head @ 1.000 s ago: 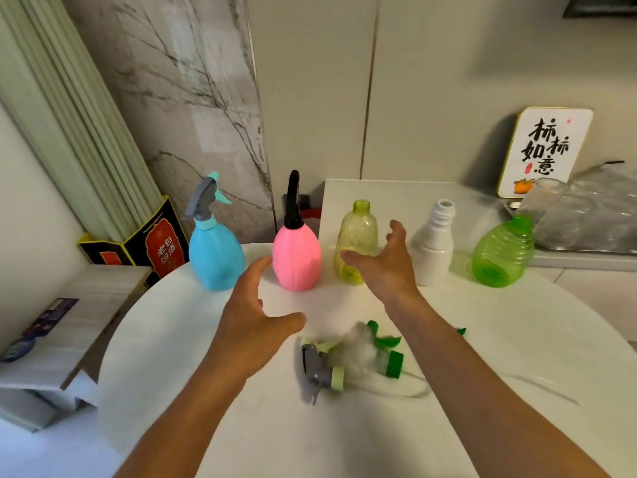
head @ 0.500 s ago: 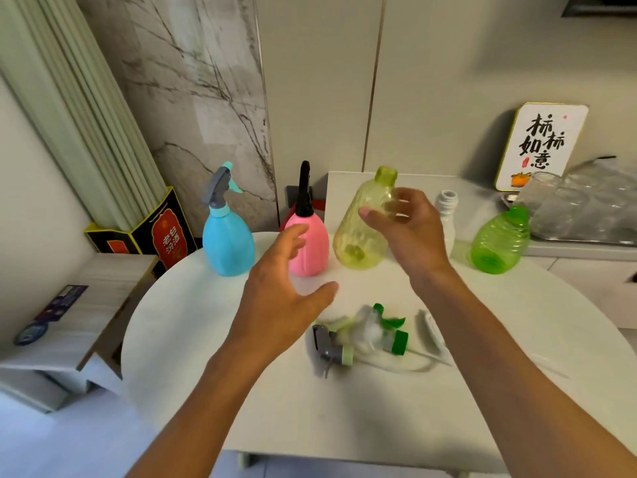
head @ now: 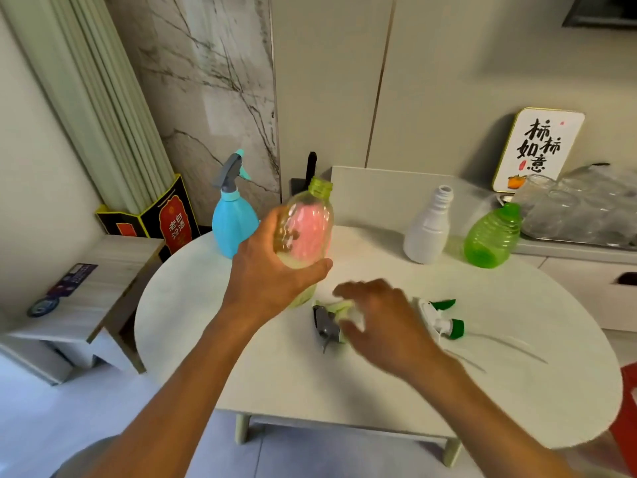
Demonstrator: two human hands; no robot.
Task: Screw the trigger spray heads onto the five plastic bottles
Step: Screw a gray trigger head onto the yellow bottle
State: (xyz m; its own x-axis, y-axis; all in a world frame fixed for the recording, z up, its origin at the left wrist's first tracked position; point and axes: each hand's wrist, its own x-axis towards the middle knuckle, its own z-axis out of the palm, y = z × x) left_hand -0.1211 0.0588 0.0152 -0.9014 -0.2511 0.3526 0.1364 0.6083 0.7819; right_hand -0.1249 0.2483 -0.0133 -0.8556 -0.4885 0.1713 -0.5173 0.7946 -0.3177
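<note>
The yellow bottle point(head: 305, 229) is held up off the round white table point(head: 517, 391) by the left hand point(head: 272, 270), fingers and thumb curled round its lower half; its neck is open and bare, tilted a little to the right. The pink bottle point(head: 312, 167) is mostly hidden behind the yellow bottle, seen as pink through the clear plastic, with only its black spray head showing above. The blue bottle point(head: 234, 225) is seen left of the yellow bottle, upright at the table's back edge, with a grey and teal spray head already fitted. The white bottle point(head: 427, 232) is placed well to the right of the yellow bottle, upright, neck uncapped. The green bottle point(head: 493, 236) is just right of the white one, leaning, apart from it.

The right hand point(head: 382, 322) is blurred, lowered below and right of the yellow bottle, fingers loosely spread over a grey and pale green spray head point(head: 327, 326) lying on the table; whether it is touched or gripped cannot be told. A white and green spray head point(head: 441, 319) is lying just right of that hand, with thin tubes trailing across the table.

A sign with characters point(head: 539, 150) is propped against the wall far right of the yellow bottle, above a stack of clear plastic point(head: 579, 208). A dark box point(head: 162, 219) is standing on the floor left of the blue bottle.
</note>
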